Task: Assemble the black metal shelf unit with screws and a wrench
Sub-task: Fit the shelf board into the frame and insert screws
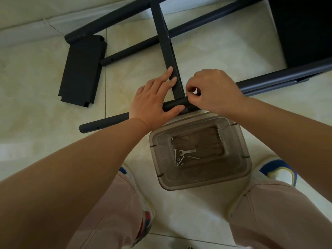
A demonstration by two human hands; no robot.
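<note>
Pale floor tiles [206,51] lie under us. Our left hand [154,103] presses spread fingers on the black crossbar [168,51] and pole [107,122]; our right hand [213,92] pinches a small screw [187,92] at their joint. At 6 o'clock, the wrench [187,152] lies in a clear bin [233,141].

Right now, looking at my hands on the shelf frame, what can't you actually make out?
- Head view: what the right hand pinches at the joint; its curled fingers hide it.
- The joint between the bar and the tube: covered by the left hand.
- The screws beside the wrench in the bin: too small to count.
</note>
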